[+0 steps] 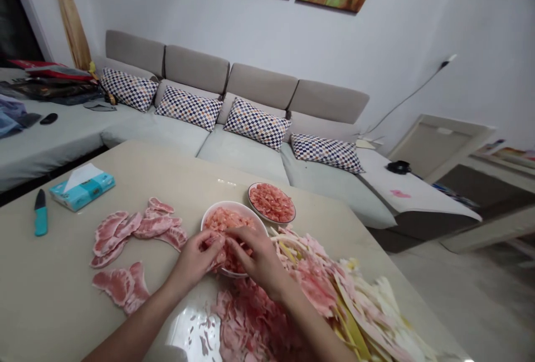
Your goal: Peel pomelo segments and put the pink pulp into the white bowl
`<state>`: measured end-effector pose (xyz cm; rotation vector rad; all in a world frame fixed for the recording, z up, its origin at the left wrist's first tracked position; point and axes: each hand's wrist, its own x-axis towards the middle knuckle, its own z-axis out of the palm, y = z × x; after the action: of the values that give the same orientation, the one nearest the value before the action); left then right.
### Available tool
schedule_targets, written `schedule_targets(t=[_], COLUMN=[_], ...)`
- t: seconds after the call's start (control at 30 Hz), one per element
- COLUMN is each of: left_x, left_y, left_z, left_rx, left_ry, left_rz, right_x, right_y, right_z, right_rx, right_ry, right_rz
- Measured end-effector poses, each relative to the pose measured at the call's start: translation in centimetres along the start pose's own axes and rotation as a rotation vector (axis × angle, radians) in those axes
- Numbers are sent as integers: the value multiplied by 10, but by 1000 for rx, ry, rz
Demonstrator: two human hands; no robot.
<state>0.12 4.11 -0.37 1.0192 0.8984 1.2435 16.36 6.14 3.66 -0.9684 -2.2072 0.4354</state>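
My left hand (193,261) and my right hand (258,262) meet over the near side of a white bowl (203,220). Between their pinched fingers is a piece of pink pomelo segment (216,260), partly hidden by the fingers. Loose pomelo pulp (229,218) fills much of the bowl. Behind it to the right, more pulp (271,202) is heaped on a dark-rimmed plate. Several pomelo segments (159,226) in their pale skin lie left of the bowl, with a few more segments (122,286) closer to me. Under my right forearm spreads a pile of stripped membranes (254,317).
Thick rind and pith strips (355,309) cover the table's right side. A turquoise-handled knife (40,220) and a blue tissue pack (86,188) lie at the left on the table (125,167). Beyond the table stands a grey sofa (251,153) with checkered cushions (257,123).
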Motion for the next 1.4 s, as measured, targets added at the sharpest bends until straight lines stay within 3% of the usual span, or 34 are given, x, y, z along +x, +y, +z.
schedule_targets(t=[0.33,0.5,0.67,0.97,1.4], left_x=[0,1,-1,-8,-6], left_y=[0,-2,4,8,8], left_z=[0,-1,-3,0,0], left_rx=[161,236,364,639,657], left_ry=[67,112,159,135,98], left_rz=[59,73,126,270,334], right_x=[4,6,7,12,16], right_y=[2,3,3,0,-2], right_z=[-3,-9,-10,-9,6], right_rx=[-10,9,-12,-256,-323], right_ry=[29,107,19,-99,-25], right_rz=[25,74,-41,-163,-105])
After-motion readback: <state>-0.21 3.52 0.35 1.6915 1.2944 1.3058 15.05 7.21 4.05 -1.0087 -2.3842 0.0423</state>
